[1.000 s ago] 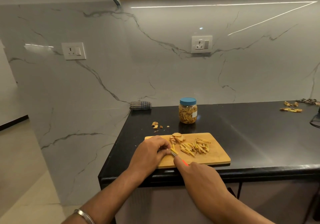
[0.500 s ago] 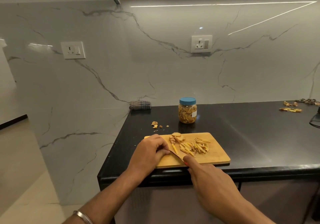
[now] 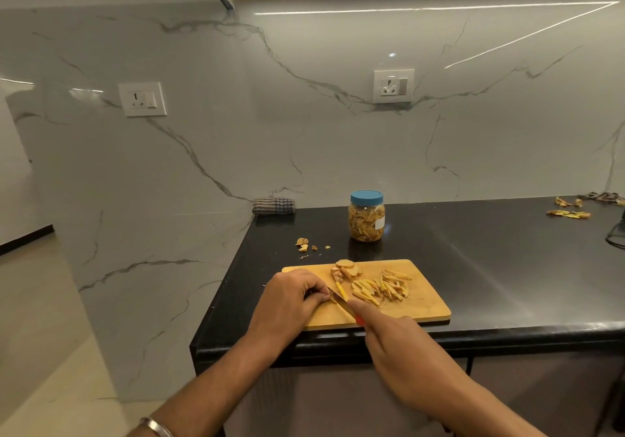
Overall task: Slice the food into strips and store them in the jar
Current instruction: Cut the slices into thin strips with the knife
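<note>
Wooden board (image 3: 422, 308) mid-slicing: left hand (image 3: 291, 298) pinched the piece, right hand (image 3: 402, 352) clamped around the knife (image 3: 340, 299). Next cut needed fingertips clear.

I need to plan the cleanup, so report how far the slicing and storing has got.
Done: a pile of strips lies on the cutting board, and the lidded jar already holds some. In hand: the right hand cuts with the knife beside the left hand. Left: the uncut slices, then jarring the strips.
</note>
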